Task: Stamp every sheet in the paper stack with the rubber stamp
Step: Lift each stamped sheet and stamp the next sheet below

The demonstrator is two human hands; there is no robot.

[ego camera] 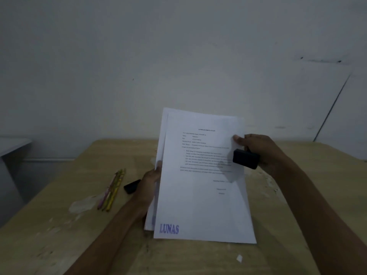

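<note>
A stack of white printed sheets (198,203) is held up on end above the table, tilted toward me. The front sheet carries a blue "LUNAS" stamp mark (169,228) at its lower left corner. My left hand (149,183) grips the stack's left edge. At the right edge my right hand (262,151) pinches the paper with its thumb while holding the black rubber stamp (245,158), whose block sticks out over the sheet.
A worn tan wooden table (59,235) lies under the papers. Several coloured pencils (112,190) lie to the left, with a small black object (132,186) beside my left hand. A paper scrap (239,258) sits near the front. A pale wall stands behind.
</note>
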